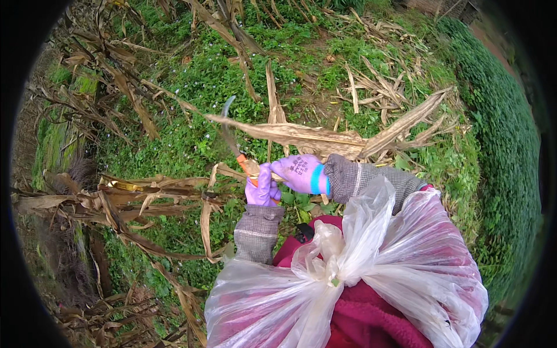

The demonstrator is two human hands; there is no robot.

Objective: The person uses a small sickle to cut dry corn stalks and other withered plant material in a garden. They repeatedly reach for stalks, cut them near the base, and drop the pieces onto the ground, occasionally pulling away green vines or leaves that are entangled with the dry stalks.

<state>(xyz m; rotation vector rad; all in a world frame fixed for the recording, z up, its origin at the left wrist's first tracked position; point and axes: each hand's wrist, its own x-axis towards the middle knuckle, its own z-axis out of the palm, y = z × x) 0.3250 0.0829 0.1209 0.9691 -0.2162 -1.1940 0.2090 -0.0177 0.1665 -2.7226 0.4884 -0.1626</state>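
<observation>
Green field with dry maize stalks behind, left hand [262, 188] in purple glove, fingers closed round orange sickle [233, 139] handle, right hand [301, 173] fingers closed on dry cob husk [301, 134] held level just above, clear plastic bag [348, 272] tied over chest.

Both hands wear purple rubbery gloves, matt with a slight sheen: the left hand [262, 188] and the right hand [301, 173]. The sickle [227, 124] has a dull grey metal blade and an orange handle. The dry maize stalk [301, 136] looks papery, rough. A thin glossy plastic bag [371, 255] crinkles over red cloth.
</observation>
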